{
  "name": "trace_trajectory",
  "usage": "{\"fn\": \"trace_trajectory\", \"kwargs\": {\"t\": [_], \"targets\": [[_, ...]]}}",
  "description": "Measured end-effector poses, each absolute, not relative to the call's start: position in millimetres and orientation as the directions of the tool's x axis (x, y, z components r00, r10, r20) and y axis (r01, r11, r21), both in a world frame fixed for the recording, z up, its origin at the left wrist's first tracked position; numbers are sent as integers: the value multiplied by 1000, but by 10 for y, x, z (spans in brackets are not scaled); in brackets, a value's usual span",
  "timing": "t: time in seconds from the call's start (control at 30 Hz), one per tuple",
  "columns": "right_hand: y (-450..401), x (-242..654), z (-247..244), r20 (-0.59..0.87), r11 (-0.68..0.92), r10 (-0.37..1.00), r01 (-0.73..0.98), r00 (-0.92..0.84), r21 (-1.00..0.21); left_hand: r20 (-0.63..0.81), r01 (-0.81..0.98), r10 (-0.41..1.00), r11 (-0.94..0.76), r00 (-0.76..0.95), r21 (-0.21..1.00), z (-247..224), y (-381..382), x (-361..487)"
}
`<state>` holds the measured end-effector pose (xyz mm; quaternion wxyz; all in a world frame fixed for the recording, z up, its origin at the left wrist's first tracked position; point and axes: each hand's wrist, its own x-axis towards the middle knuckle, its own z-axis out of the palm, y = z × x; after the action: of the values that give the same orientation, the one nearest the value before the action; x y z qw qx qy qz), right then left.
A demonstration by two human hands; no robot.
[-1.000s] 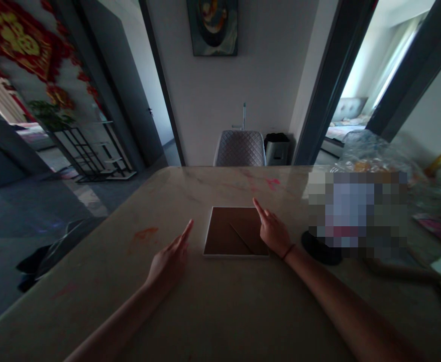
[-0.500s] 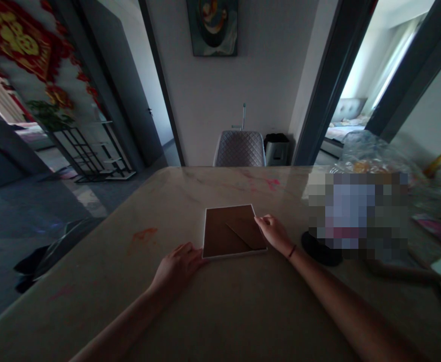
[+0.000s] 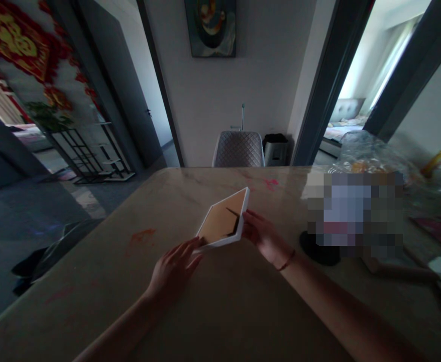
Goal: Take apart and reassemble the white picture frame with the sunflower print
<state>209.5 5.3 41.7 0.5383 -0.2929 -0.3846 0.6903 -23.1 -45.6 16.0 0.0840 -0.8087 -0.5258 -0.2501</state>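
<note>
A picture frame (image 3: 220, 221) with a thin white border and a brown backing board is tilted above the table, its right side raised. A dark diagonal line and a dark shape mark the backing. My right hand (image 3: 263, 236) grips the frame's right edge, its fingers partly hidden behind it. At the lower left corner, my left hand (image 3: 175, 264) holds the frame with its fingertips, the thumb below. The side of the frame facing away from me is hidden.
The marbled table (image 3: 148, 301) carries orange and pink stains. To the right are a round black base (image 3: 320, 249) under a blurred-out patch, and clear plastic bags (image 3: 371, 153). A quilted chair (image 3: 239, 148) and a bin (image 3: 276, 149) stand beyond the far edge.
The picture frame lay nearly flat and has been tilted up, right side raised. My right hand has moved left and closer with its edge; my left hand has stayed by the lower left corner.
</note>
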Motion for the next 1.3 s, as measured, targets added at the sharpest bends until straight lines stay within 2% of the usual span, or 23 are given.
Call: {"fn": "trace_trajectory", "kwargs": {"t": [0.07, 0.17, 0.27, 0.37, 0.47, 0.57, 0.6, 0.63, 0.7, 0.77, 0.87, 1.03, 1.13, 1.3], "targets": [[-28, 2035, 482, -29, -188, 952, -503, -306, -844, 531, 869, 781, -471, 329, 154, 160, -468, -225], [-33, 2011, 457, -29, -170, 954, -461, -297, -871, 589, 852, 749, -490, 302, 186, 156, -473, -234], [112, 2084, 276, -79, -124, 990, -434, -121, -893, 623, 836, 744, -485, 239, 258, 160, -483, -233], [277, 2189, 61, -141, -118, 989, -364, 38, -924, 615, 785, 784, -433, 85, 443, 179, -518, -192], [317, 2219, -34, -125, -118, 992, -359, -5, -926, 480, 644, 875, -333, -60, 688, 190, -555, -122], [234, 2151, 1, -141, -229, 959, -378, -247, -897, 309, 370, 940, -238, -146, 898, 177, -558, -43], [199, 2120, 22, -162, -311, 910, -368, -382, -876, 243, 261, 958, -198, -154, 945, 175, -554, -17], [171, 2092, 40, -172, -342, 884, -350, -434, -872, 173, 157, 973, -149, -151, 976, 179, -550, 8], [144, 2058, 59, -184, -386, 837, -319, -515, -866, 51, 1, 992, -52, -120, 999, 209, -550, 54], [165, 2064, 50, -189, -394, 832, -317, -521, -863, -17, -96, 997, 10, -80, 995, 267, -562, 86], [249, 2138, 12, -225, -419, 845, -339, -486, -842, -50, -187, 997, 40, -50, 981, 350, -582, 94], [352, 2320, 3, -294, -472, 829, -314, -476, -824, -67, -276, 991, 33, -113, 961, 316, -551, 12], [362, 2394, 40, -289, -446, 844, -291, -452, -846, -66, -178, 985, 38, -157, 983, 259, -520, -35], [365, 2416, 70, -274, -364, 914, -309, -298, -879, 54, 184, 980, -18, -194, 983, 191, -497, -73]]}}
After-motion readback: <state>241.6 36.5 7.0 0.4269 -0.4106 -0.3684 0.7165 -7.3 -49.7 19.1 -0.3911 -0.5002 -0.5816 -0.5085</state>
